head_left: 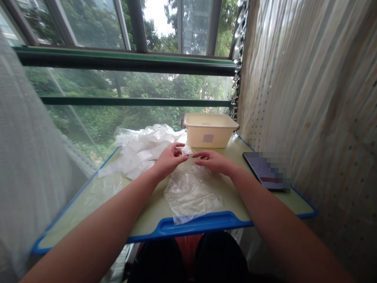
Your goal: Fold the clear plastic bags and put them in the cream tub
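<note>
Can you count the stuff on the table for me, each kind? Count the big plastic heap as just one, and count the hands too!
Cream tub: 1
Plastic heap, its pieces too tangled to count: 1
Crinkled clear sheet: 1
Small plastic piece in the left hand: 1
Dark flat device: 1
Hands, left and right hand: 2
Total: 7

Daylit window [97, 23], trees [176, 88] outside; 2 green rails [132, 102]; pale curtain [29, 157] left, striped curtain [318, 98] right; blue-edged table [153, 208].

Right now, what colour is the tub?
Pale creamy yellow; the tub shows best in the head view.
</note>
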Motion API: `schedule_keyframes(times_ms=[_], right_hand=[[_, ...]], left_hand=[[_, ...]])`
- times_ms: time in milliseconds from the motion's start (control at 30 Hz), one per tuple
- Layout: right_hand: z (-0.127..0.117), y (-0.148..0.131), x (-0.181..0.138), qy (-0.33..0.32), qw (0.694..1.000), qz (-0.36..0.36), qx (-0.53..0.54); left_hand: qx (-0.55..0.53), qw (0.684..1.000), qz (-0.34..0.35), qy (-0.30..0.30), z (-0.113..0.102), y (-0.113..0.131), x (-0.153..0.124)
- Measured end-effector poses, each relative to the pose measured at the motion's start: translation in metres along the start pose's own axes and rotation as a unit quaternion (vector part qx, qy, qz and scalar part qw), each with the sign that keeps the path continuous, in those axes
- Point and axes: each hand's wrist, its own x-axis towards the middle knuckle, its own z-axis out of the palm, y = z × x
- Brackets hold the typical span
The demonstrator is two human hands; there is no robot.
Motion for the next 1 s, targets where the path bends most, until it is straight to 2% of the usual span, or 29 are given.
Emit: schedule_keyframes(times_ms=[133,267,467,600,633,700,800,867,1000], right_hand=[[-0.020,0.006,-0.009,0.001,1.000,0.009,0.000],[-0.023,0.012,-0.014,-0.067,0.993,-0.002,-0.098],[-0.024,0.015,-0.015,-0.086,0.983,-0.012,-0.161],[-0.022,0.018,-0.013,-0.079,0.991,-0.006,-0.108],[-0.020,0.018,-0.013,-0.068,0.993,-0.001,-0.092],[-0.015,0.018,-0.011,-0.035,0.997,-0.005,-0.075],[-0.008,0.015,-0.009,-0.012,0.996,-0.036,-0.076],[-0.004,0.013,-0.009,-0.024,0.994,-0.053,-0.090],[-0.003,0.009,-0.011,-0.039,0.986,-0.059,-0.149]], left_hand=[[0.065,0.997,0.040,-0.023,0.000,0.009,-0.008],[0.174,0.979,0.093,-0.059,0.003,0.016,-0.019],[0.262,0.939,0.113,-0.194,0.004,0.021,-0.029],[0.281,0.920,0.086,-0.260,0.000,0.029,-0.031],[0.285,0.919,0.076,-0.261,-0.001,0.031,-0.031],[0.306,0.923,0.064,-0.224,-0.003,0.034,-0.029],[0.376,0.917,0.079,-0.106,-0.005,0.030,-0.024],[0.425,0.899,0.086,-0.056,-0.006,0.023,-0.021],[0.470,0.880,0.043,-0.058,-0.007,0.014,-0.018]])
